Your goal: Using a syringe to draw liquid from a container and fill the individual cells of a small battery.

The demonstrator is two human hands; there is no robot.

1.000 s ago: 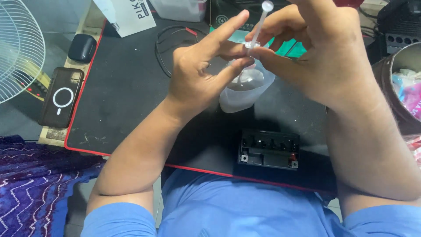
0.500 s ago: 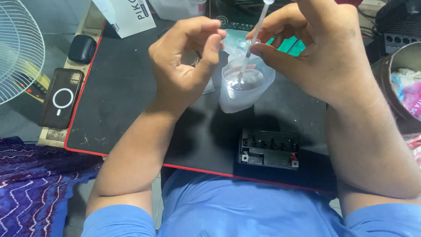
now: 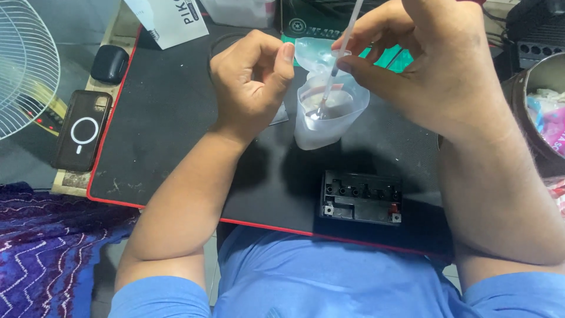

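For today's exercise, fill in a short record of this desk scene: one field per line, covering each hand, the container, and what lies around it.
Left hand: left hand raised beside the cup, fingers curled, holding nothing that can be made out
Right hand: right hand pinching a thin white plastic stick
Stick: tilted, lower end inside the cup
Container: translucent plastic cup on a black desk mat with red edge
Near front: black rectangular battery case
Far left: black phone with a white ring, white fan grille

Two hands, one clear cup (image 3: 329, 121) in the middle, one thin tube (image 3: 341, 53), one black box (image 3: 361, 197) below, one phone (image 3: 82, 131) and one fan (image 3: 23, 65) at the left.
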